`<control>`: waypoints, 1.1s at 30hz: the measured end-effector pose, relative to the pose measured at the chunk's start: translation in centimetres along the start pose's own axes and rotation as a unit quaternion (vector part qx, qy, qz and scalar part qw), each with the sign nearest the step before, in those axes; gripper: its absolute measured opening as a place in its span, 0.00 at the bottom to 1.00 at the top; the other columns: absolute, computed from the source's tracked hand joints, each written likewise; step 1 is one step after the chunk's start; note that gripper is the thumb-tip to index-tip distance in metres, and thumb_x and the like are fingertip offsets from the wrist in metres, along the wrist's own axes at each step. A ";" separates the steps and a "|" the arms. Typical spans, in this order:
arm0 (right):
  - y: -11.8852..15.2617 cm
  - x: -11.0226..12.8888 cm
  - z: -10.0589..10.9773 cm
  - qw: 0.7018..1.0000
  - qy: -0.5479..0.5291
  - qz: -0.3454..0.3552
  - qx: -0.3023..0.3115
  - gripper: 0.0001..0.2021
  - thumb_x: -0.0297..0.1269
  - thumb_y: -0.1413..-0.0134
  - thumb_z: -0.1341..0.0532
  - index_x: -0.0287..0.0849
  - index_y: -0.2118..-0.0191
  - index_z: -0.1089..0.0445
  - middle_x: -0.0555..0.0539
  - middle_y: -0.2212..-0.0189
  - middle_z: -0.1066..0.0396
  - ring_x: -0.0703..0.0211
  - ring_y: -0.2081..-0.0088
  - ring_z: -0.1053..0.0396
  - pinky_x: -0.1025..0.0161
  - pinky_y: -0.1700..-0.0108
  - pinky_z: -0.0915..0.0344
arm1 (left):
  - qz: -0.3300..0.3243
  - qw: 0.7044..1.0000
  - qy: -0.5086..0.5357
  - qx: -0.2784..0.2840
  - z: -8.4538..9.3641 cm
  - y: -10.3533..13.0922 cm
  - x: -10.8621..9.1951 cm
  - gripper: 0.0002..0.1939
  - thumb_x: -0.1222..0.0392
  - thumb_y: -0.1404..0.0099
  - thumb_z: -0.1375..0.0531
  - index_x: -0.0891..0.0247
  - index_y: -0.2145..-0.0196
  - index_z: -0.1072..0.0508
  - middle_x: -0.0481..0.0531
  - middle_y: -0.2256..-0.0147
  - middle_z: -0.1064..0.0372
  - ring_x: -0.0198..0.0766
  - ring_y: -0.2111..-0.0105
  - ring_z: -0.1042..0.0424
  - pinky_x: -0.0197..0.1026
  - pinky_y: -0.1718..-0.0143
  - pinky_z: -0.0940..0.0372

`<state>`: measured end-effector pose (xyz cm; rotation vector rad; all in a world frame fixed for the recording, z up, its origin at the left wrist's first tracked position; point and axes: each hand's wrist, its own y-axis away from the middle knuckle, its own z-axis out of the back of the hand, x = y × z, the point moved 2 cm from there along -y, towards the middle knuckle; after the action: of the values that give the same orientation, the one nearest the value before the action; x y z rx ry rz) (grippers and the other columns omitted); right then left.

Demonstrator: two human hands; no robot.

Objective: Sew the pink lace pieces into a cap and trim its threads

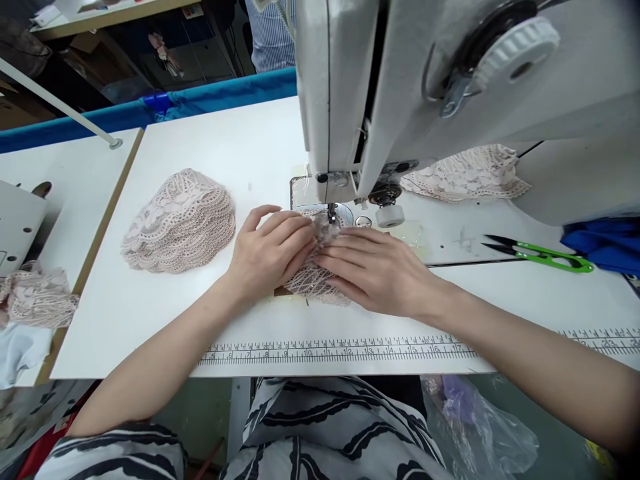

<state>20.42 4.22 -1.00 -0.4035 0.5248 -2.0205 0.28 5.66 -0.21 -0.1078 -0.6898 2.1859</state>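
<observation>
A piece of pale pink lace (317, 283) lies under the needle and presser foot (331, 213) of the sewing machine (345, 87). My left hand (273, 247) rests on the lace's left side, its fingers bent and close together near the foot. From the right, my right hand (377, 270) lies flat over the lace with its fingers stretched out, the tips just in front of the foot. Part of the lace between the fingertips is blurred. A stack of lace pieces (183, 223) sits left of my left hand.
More lace (465, 175) lies behind the machine's needle area at the right. Green-handled snips (550, 257) lie near a blue cloth (607, 245). A printed ruler (330, 351) runs along the front edge. Crumpled lace (40, 297) is at the far left. Someone's striped shirt (273, 37) shows behind.
</observation>
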 end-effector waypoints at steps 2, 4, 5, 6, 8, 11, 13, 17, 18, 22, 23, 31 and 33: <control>0.0 0.0 0.2 0.999 0.037 -0.014 -0.014 0.09 0.31 0.34 0.42 0.43 0.60 0.23 0.49 0.65 0.20 0.58 0.60 0.25 0.58 0.52 0.31 | -0.010 0.999 0.042 0.013 -0.5 0.0 0.1 0.11 0.64 0.29 0.43 0.60 0.50 0.27 0.51 0.51 0.21 0.41 0.50 0.24 0.51 0.42 0.37; 0.1 -0.1 0.4 0.997 0.066 -0.033 -0.019 0.11 0.26 0.35 0.43 0.44 0.62 0.23 0.50 0.66 0.20 0.59 0.62 0.25 0.60 0.54 0.31 | -0.013 0.998 0.065 0.018 -0.9 0.0 0.2 0.12 0.64 0.28 0.43 0.61 0.49 0.27 0.52 0.48 0.23 0.41 0.46 0.26 0.50 0.39 0.38; 0.1 0.0 0.4 0.996 0.073 -0.039 -0.016 0.13 0.24 0.35 0.44 0.44 0.61 0.23 0.51 0.65 0.20 0.60 0.61 0.26 0.61 0.55 0.30 | -0.014 0.997 0.071 0.022 -1.1 0.0 0.2 0.12 0.64 0.28 0.44 0.61 0.48 0.27 0.54 0.47 0.24 0.41 0.45 0.27 0.50 0.39 0.37; 0.2 0.0 0.3 0.996 0.076 -0.044 -0.010 0.14 0.22 0.36 0.46 0.44 0.60 0.24 0.50 0.62 0.20 0.60 0.61 0.26 0.62 0.55 0.30 | -0.014 0.997 0.074 0.028 -1.2 -0.1 0.1 0.13 0.64 0.28 0.44 0.62 0.48 0.28 0.54 0.46 0.24 0.41 0.44 0.27 0.50 0.40 0.37; 0.4 0.0 0.1 0.995 0.082 -0.062 0.003 0.16 0.21 0.36 0.47 0.42 0.57 0.24 0.48 0.57 0.21 0.58 0.58 0.26 0.61 0.56 0.30 | -0.009 0.996 0.075 0.042 -1.6 -0.1 0.0 0.14 0.63 0.27 0.45 0.63 0.47 0.28 0.54 0.48 0.23 0.40 0.46 0.26 0.49 0.41 0.35; 0.6 -0.3 -0.2 0.991 0.094 -0.096 0.024 0.14 0.23 0.36 0.46 0.39 0.56 0.25 0.43 0.51 0.23 0.53 0.55 0.26 0.57 0.55 0.30 | -0.004 0.996 0.062 0.058 -2.0 -0.2 -0.3 0.15 0.59 0.26 0.46 0.64 0.46 0.27 0.56 0.52 0.23 0.42 0.50 0.24 0.48 0.44 0.34; 0.8 -0.7 -0.4 0.987 0.095 -0.119 0.041 0.11 0.27 0.34 0.45 0.37 0.56 0.25 0.40 0.50 0.23 0.50 0.54 0.27 0.54 0.52 0.31 | -0.012 0.996 0.056 0.063 -2.2 -0.1 -0.5 0.18 0.54 0.26 0.45 0.65 0.45 0.26 0.59 0.51 0.24 0.45 0.49 0.26 0.51 0.43 0.35; 0.8 -1.3 -0.5 0.984 0.081 -0.141 0.072 0.12 0.33 0.33 0.46 0.35 0.53 0.27 0.36 0.47 0.25 0.45 0.46 0.30 0.48 0.45 0.34 | -0.015 0.996 0.038 0.075 -2.0 0.0 -0.7 0.21 0.50 0.27 0.44 0.63 0.43 0.26 0.58 0.47 0.25 0.49 0.45 0.29 0.55 0.40 0.38; 0.8 -1.3 -0.5 0.984 0.080 -0.142 0.077 0.13 0.34 0.33 0.46 0.34 0.53 0.28 0.35 0.46 0.26 0.45 0.44 0.31 0.47 0.44 0.34 | -0.015 0.996 0.030 0.078 -1.8 0.0 -0.8 0.21 0.50 0.27 0.44 0.62 0.43 0.27 0.56 0.46 0.25 0.49 0.44 0.29 0.55 0.39 0.38; 0.8 -1.4 -0.5 0.982 0.085 -0.147 0.086 0.15 0.35 0.33 0.47 0.33 0.50 0.29 0.34 0.46 0.27 0.44 0.43 0.32 0.44 0.41 0.37 | -0.016 0.996 0.006 0.091 -1.4 0.0 -1.2 0.23 0.47 0.27 0.45 0.62 0.42 0.28 0.56 0.46 0.25 0.50 0.40 0.31 0.58 0.36 0.40; 0.8 -1.5 -0.5 0.982 0.087 -0.148 0.084 0.15 0.35 0.33 0.47 0.32 0.49 0.29 0.35 0.46 0.27 0.44 0.43 0.32 0.44 0.41 0.37 | -0.016 0.996 0.001 0.092 -1.3 0.0 -1.2 0.24 0.46 0.27 0.45 0.63 0.42 0.28 0.56 0.46 0.25 0.52 0.39 0.32 0.59 0.36 0.40; 0.7 -1.8 -0.5 0.981 0.092 -0.149 0.078 0.17 0.35 0.32 0.47 0.31 0.45 0.30 0.35 0.47 0.26 0.44 0.42 0.32 0.44 0.41 0.36 | -0.028 0.995 -0.016 0.092 -1.3 -0.1 -1.5 0.26 0.44 0.27 0.45 0.65 0.41 0.28 0.60 0.46 0.25 0.55 0.39 0.32 0.62 0.38 0.37; 0.7 -1.8 -0.5 0.981 0.090 -0.151 0.081 0.17 0.35 0.32 0.47 0.31 0.45 0.30 0.34 0.46 0.26 0.44 0.43 0.31 0.43 0.42 0.36 | -0.024 0.996 -0.015 0.088 -1.3 -0.1 -1.6 0.26 0.44 0.28 0.43 0.65 0.42 0.28 0.60 0.46 0.25 0.56 0.39 0.32 0.63 0.37 0.37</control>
<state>21.55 5.62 -1.92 -0.2105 0.4223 -2.3886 1.79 5.15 -1.54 0.0332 -0.5076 2.1946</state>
